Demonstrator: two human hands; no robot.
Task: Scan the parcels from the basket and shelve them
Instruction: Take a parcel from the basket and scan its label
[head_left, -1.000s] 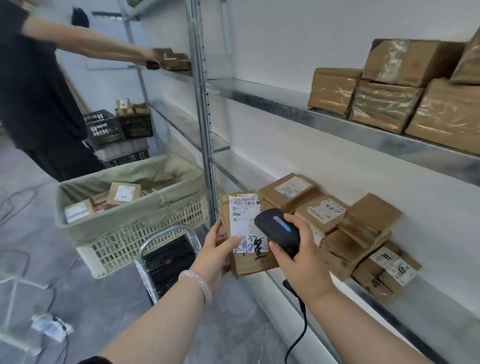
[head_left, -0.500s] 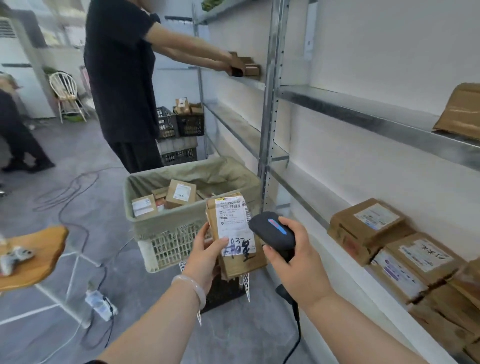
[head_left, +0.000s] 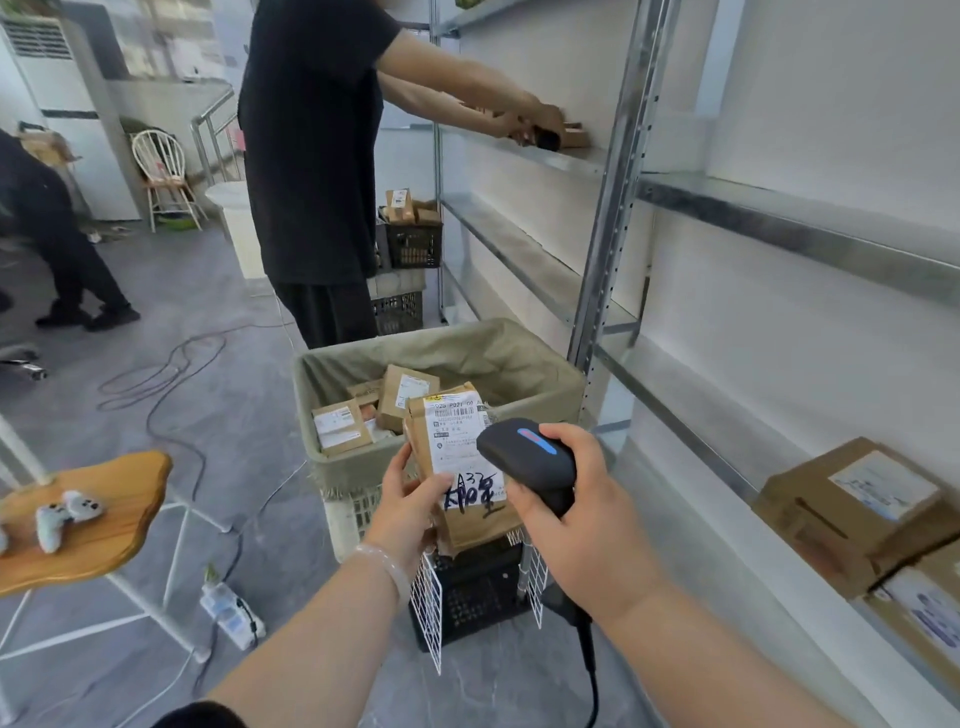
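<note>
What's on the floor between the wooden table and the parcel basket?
In the head view, black cables and a white power strip lie on the grey floor there.

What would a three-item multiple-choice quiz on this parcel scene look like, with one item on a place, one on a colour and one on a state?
1. Where does the white game controller lie?
A. in the basket
B. on the wooden table
C. on the metal shelf

2. What colour is the scanner?
A. yellow
B. white
C. black

3. What is the left hand doing?
A. holding the labelled parcel
B. hanging empty
C. pressing the metal shelf

Answers:
1 B, it rests on the tabletop, away from the basket and the shelf.
2 C, the casing gripped by the right hand is black, with a blue and red strip on top.
3 A, its thumb and fingers grip the parcel.
</note>
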